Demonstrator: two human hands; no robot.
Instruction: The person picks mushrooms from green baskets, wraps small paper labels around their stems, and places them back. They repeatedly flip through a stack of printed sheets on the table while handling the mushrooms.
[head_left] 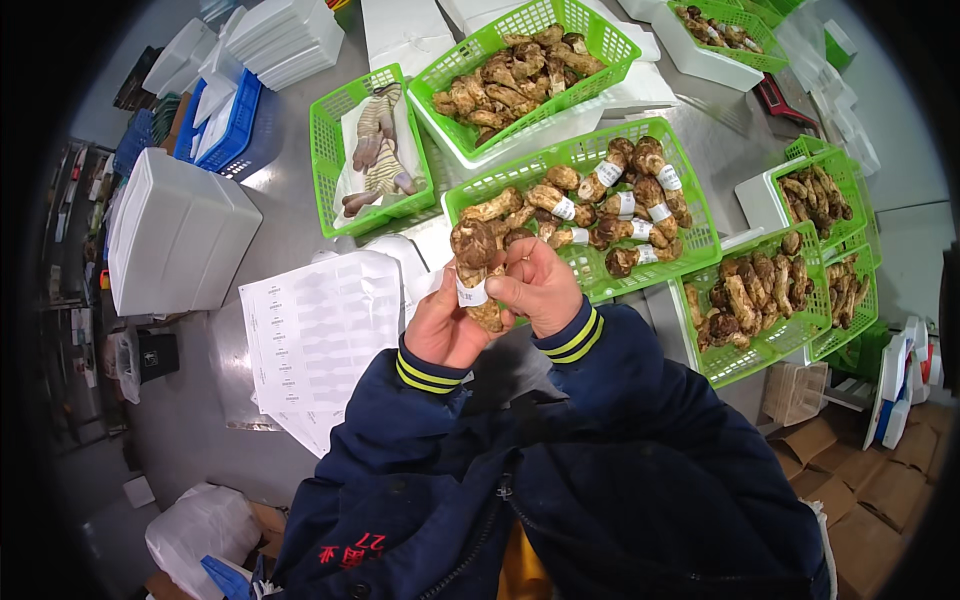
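Observation:
A thick brown-capped mushroom (pixel 473 244) stands upright between my hands, in front of the green basket. A white paper label (pixel 470 293) lies across its pale stem. My left hand (pixel 440 328) is closed round the lower stem from the left. My right hand (pixel 545 288) pinches the label and stem from the right, thumb towards me. Just behind, a green basket (pixel 700 190) holds several mushrooms with white bands round their stems, and some whose bands I cannot see. To the left lies a printed sheet of white labels (pixel 320 330), some of its label places vacant.
Another green basket (pixel 625 45) of mushrooms rests on a white foam box at the back. Striped gloves (pixel 382 175) lie in a smaller green basket (pixel 330 215). More mushroom baskets (pixel 715 375) stand at the right. White foam boxes (pixel 175 235) are at the left.

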